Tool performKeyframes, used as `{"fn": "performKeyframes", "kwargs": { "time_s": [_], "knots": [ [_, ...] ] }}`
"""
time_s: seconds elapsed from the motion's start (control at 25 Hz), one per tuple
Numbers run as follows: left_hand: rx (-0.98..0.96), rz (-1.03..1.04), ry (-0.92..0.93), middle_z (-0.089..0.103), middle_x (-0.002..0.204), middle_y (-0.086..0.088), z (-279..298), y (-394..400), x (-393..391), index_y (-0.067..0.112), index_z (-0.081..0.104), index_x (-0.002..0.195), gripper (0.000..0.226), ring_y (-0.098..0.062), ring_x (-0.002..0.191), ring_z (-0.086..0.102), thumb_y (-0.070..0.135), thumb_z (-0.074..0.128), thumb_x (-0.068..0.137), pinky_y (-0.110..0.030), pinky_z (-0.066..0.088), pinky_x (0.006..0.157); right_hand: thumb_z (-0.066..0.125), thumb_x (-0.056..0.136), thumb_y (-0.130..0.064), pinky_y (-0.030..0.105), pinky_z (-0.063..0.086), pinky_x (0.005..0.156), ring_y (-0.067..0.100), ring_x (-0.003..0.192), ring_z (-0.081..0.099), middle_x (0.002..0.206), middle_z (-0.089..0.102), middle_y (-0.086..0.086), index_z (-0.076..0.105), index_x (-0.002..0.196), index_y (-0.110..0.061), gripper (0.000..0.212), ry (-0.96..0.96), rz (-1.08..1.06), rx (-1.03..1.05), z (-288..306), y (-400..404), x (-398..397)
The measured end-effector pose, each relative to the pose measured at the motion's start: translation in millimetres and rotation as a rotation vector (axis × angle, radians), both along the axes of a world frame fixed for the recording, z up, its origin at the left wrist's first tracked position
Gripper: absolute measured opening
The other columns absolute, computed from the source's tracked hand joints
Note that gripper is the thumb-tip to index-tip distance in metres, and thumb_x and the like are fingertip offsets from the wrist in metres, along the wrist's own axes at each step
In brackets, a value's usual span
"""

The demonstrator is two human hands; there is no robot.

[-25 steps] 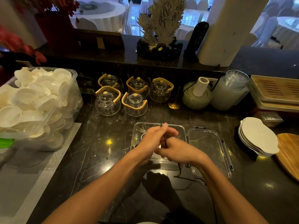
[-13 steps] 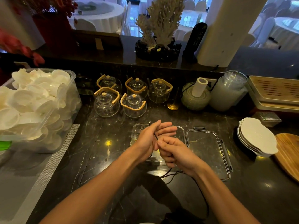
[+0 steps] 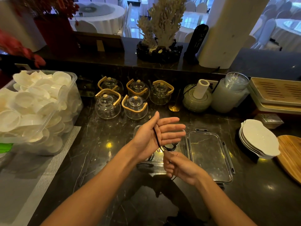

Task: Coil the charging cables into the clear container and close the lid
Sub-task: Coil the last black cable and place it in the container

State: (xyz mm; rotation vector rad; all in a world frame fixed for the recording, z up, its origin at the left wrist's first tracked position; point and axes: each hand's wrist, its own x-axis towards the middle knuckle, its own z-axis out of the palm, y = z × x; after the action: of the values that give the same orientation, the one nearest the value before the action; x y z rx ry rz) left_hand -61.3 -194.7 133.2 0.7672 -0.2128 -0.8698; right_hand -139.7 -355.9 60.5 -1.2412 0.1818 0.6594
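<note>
The task looks partway done. The left hand (image 3: 160, 134) is spread flat, palm up, above the clear container (image 3: 184, 148), with a black charging cable (image 3: 156, 137) running across the palm from near the thumb. The right hand (image 3: 180, 166), at the container's near edge, is curled and pinches the same cable, whose tail drops below that hand. Inside the container, under the left hand, some dark cable already lies looped; how much, I cannot tell. The lid (image 3: 210, 154) lies flat just right of the container, still off. Left to do, as I judge it: finish winding this cable, lay it in, and close the lid.
</note>
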Motion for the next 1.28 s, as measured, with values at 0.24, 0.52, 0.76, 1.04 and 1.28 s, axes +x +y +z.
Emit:
{"fn": "performKeyframes", "kwargs": {
  "time_s": [0.24,0.52,0.76,1.04,1.28],
  "knots": [
    [0.371,-0.309,-0.073,0.075,0.107,-0.024,-10.1,13.9,-10.6,-0.002,0.068,0.124,0.072,-0.027,0.093,0.077,0.058,0.035,0.102,-0.036,0.064,0.079,0.062,0.097,-0.044,0.023,0.018,0.04,0.012,0.044,0.031,0.055,0.04,0.009,0.063,0.081,-0.001,0.046,-0.027,0.117,-0.278,32.7,-18.2,34.1],
    [0.734,-0.324,-0.138,0.069,0.122,-0.023,-25.8,16.4,-7.7,0.009,0.037,0.152,0.08,-0.035,0.105,0.073,0.067,0.035,0.097,-0.045,0.061,0.09,0.051,0.103,-0.035,0.025,0.044,0.044,0.01,0.038,0.052,0.048,0.061,-0.002,0.071,0.076,-0.009,0.042,-0.227,0.256,-1.082,91.0,-19.4,68.8],
    [0.35,-0.209,0.092,0.069,0.109,-0.023,-30.4,12.1,-4.3,0.012,0.046,0.145,0.072,-0.038,0.095,0.073,0.066,0.032,0.098,-0.052,0.057,0.091,0.054,0.104,-0.03,0.028,0.051,0.049,0.016,0.052,0.056,0.066,0.063,0.006,0.065,0.109,0.0,0.033,-0.303,0.183,-0.35,104.1,-9.0,38.4],
    [-0.046,0.074,0.2,0.072,0.121,-0.022,-2.5,-0.7,9.5,0.03,0.015,0.16,0.057,-0.038,0.113,0.069,0.048,0.028,0.107,-0.056,0.045,0.108,0.049,0.1,-0.061,0.041,0.053,0.068,0.02,0.048,0.055,0.054,0.057,0.007,0.068,0.072,-0.01,0.06,-0.167,0.034,-0.211,38.4,16.5,-9.6],
    [-0.268,-0.048,0.227,0.074,0.117,-0.021,23.0,14.0,13.3,0.029,0.02,0.158,0.059,-0.025,0.076,0.079,0.049,0.031,0.104,-0.025,0.06,0.047,0.076,0.088,-0.05,0.019,0.035,0.04,0.007,0.044,0.031,0.06,0.029,-0.004,0.053,0.073,-0.018,0.043,0.085,-0.031,0.153,-6.3,-20.9,-18.9]
  ]
}}
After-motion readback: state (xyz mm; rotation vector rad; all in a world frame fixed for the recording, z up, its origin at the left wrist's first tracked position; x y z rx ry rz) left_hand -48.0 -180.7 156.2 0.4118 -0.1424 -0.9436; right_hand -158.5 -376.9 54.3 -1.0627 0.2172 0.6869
